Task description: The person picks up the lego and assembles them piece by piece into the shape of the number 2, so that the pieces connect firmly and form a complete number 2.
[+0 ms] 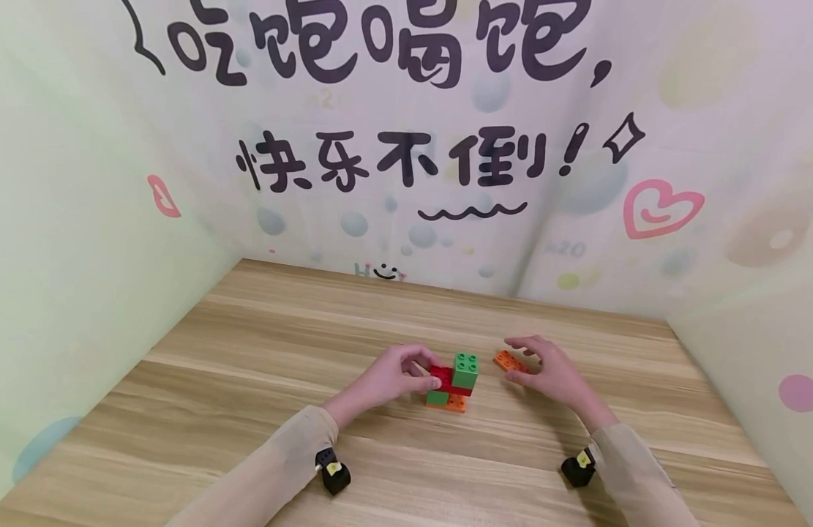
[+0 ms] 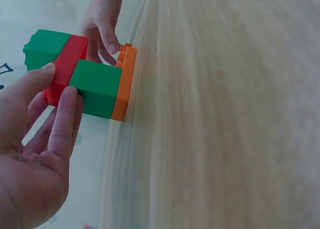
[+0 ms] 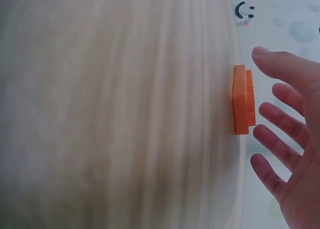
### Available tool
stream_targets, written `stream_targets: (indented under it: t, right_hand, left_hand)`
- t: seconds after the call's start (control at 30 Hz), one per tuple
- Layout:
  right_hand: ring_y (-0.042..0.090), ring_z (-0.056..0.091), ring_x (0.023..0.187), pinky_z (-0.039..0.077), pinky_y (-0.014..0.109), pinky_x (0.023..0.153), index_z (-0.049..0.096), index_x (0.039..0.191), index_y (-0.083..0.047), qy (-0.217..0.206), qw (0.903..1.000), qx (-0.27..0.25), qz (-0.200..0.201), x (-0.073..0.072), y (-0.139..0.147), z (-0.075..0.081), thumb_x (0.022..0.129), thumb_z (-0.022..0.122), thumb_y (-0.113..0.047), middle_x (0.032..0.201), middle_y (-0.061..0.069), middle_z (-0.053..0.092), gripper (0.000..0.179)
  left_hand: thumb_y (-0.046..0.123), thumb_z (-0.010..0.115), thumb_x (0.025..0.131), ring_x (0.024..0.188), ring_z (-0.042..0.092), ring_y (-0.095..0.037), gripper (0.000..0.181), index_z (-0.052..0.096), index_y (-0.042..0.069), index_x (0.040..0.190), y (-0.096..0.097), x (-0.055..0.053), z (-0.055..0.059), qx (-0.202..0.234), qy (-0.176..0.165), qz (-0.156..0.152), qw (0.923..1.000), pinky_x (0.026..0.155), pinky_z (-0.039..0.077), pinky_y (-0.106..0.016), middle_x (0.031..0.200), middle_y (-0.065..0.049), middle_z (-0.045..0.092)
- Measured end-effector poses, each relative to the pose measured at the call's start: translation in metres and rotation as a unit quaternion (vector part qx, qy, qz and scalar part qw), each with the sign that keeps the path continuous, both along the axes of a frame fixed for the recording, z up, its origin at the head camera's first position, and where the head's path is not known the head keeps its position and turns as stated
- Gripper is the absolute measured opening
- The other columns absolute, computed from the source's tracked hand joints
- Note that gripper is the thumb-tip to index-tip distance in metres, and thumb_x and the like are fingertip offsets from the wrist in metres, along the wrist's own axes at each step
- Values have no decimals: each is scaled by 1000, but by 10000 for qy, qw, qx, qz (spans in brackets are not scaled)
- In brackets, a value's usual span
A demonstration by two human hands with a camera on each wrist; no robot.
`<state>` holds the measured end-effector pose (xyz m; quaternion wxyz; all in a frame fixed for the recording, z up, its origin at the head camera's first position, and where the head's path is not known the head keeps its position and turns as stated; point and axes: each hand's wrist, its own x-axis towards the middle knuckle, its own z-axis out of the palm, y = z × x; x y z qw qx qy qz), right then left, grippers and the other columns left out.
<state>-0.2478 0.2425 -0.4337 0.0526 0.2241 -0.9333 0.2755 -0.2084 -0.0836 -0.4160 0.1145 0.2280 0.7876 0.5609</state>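
A small stack of toy building bricks stands on the table near its middle. Its base is a thin orange brick (image 1: 456, 404), topped by a lower green brick (image 2: 95, 89), then a red brick (image 2: 67, 64) and an upper green brick (image 1: 466, 370) at the right end. My left hand (image 1: 394, 375) pinches the red brick between thumb and fingers. To the right of the stack lies a loose thin orange brick (image 3: 241, 100), studs up. My right hand (image 1: 549, 368) hovers around it with fingers spread and nothing in them.
The wood-grain table (image 1: 248, 410) meets a printed white cloth backdrop (image 1: 327, 241) at its back edge, with cloth also rising on both sides. Each sleeve carries a black wrist camera, the left one (image 1: 334, 472) and the right one (image 1: 579, 470).
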Motion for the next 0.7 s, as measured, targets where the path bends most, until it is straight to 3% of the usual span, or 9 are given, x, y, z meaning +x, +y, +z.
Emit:
stream_targets:
  t: [0.37,0.7]
  right_hand:
    - [30,62,105,52,49,88,56,136,-6,-54,9997,254,11,-2,2,-2,81,82,-23,130,16,63,63]
    - [19,57,92,48,36,80,58,133,-4,-298,9981,531,-4,-3,1,0,80,83,-25,112,11,65,63]
  left_hand:
    - [15,76,87,76,66,-13,25,69,11,110,-1,-2,-4,31,-12,15,10000,69,59,-40,101,-11,70]
    - [15,76,87,75,67,-13,25,69,10,110,0,-2,-5,24,9,24,10000,69,59,-41,101,-11,70]
